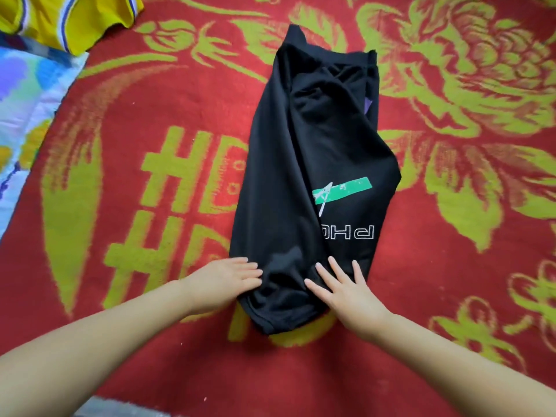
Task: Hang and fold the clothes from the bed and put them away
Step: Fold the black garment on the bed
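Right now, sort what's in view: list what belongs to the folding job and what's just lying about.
Job:
- black T-shirt, partly folded lengthwise
- left hand, flat at its near left edge
- right hand, flat on its near end
- yellow garment, possibly awaiting folding

Lying about:
- red patterned blanket
- pastel bedding

"PH" on black shirt (316,164); "HD" on blanket (192,176)

Both forearms bare – no sleeves, rings or watch visible.

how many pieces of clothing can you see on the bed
2: a black shirt lying mid-bed under both hands, and a yellow garment at the far left corner. More may lie outside the frame.
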Available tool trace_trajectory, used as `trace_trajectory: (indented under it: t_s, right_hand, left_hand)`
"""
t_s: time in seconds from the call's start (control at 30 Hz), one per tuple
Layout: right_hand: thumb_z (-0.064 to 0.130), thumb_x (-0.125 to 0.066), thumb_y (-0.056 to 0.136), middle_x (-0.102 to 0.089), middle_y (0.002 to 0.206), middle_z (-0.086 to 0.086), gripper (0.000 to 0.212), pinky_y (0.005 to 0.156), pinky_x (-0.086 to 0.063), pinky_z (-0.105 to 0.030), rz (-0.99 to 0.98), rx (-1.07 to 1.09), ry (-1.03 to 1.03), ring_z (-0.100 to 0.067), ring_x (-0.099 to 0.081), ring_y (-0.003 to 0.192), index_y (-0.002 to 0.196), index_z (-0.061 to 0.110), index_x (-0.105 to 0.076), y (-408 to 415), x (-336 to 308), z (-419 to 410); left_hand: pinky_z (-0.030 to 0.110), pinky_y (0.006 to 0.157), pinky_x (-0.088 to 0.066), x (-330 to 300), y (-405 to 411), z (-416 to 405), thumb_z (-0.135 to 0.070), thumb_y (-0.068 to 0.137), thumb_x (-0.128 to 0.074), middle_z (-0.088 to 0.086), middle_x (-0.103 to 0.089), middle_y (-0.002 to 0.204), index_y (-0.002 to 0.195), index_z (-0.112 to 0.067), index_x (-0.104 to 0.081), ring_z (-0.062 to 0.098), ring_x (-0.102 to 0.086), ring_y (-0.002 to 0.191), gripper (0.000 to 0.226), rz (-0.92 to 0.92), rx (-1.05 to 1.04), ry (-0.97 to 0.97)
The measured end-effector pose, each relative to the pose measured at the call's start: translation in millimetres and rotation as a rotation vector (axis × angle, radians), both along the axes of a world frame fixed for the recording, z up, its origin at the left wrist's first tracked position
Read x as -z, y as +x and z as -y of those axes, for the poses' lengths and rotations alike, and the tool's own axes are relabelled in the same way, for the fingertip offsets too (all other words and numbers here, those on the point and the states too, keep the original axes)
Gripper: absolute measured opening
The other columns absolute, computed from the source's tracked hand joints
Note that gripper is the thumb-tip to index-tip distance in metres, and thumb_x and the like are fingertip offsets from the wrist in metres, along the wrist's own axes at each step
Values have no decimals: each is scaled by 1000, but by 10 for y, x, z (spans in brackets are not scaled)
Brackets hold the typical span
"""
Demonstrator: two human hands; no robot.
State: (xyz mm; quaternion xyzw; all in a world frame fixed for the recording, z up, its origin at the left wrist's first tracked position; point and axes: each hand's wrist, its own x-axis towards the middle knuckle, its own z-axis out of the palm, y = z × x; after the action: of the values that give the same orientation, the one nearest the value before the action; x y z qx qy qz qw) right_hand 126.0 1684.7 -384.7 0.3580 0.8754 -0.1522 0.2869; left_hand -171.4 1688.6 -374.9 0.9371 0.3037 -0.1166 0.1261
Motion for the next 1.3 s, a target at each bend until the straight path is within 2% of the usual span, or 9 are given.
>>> trace_trajectory:
  t_s: [0.1,0.23,0.33,0.43,0.57,0.77,0.97,1.1,1.3]
  right_hand:
    - [5,-31,98,6,161,-12,70,109,0,-68,47,-102,-175,-42,13,144,153,30,4,183,-151,191]
    - [18,-26,104,-8,161,-5,51,113,-4,-61,100,-124,-652,-29,1,147,152,32,-17,315,-413,640]
    - [11,-49,93,-59,131,-1,39,108,-36,-31,-97,220,-958,-14,-52,121,126,26,-63,254,-660,570]
    - [-9,-40,78,-56,134,9,73,103,-41,-19,-182,525,-904,-10,-56,118,136,33,-51,310,-736,-62]
    - [-9,-47,89,-61,119,-4,53,87,-42,-13,-400,865,-618,-14,-57,106,137,16,-48,408,-650,-856]
    - [13,-52,83,-52,134,-15,52,103,-39,-49,-577,479,361,-36,-47,126,134,10,-51,128,-475,-408]
    - [69,-75,53,-24,156,-15,114,100,-22,-76,-31,108,102,-42,-23,141,149,29,-30,203,-113,149]
    - [29,-59,88,31,154,-12,108,101,13,-72,32,134,42,-41,37,131,137,35,37,175,33,61]
    - [-3,-46,84,25,157,-7,98,107,5,-70,157,84,-236,-41,21,143,149,36,17,82,-321,96]
  left_hand:
    - [23,117,-4,-89,-14,391,-5,95,-34,-2,-24,158,147,-22,-34,12,-22,145,55,-149,-21,-469]
    - [25,106,-38,-385,156,837,-14,86,-40,-12,-56,134,131,-28,-53,8,-52,121,48,17,-267,-1026]
    - [27,87,-47,-461,217,666,-8,89,-47,-7,-67,102,108,-16,-65,14,-57,97,27,30,-406,-1446]
    - [17,61,-44,-452,52,109,-4,91,-53,-8,-65,74,87,-17,-60,10,-58,70,15,102,-763,-1628]
    - [23,71,-43,-369,-91,-652,-7,96,-51,5,-60,84,116,-3,-55,17,-54,75,21,499,-1236,-1385]
    - [51,113,-24,-85,569,-333,-27,94,-47,11,-45,144,141,-9,-42,25,-36,137,51,412,-1037,89]
    - [64,108,-26,313,655,512,-71,59,-66,13,-27,155,149,-22,-31,24,-28,142,108,-98,-411,-69]
    - [61,110,10,365,566,461,-28,78,-65,8,36,150,140,-29,33,24,26,142,116,-252,-420,-204]
    - [53,117,1,-119,697,510,13,81,-40,13,24,157,151,-21,14,23,19,146,95,-335,-415,-506]
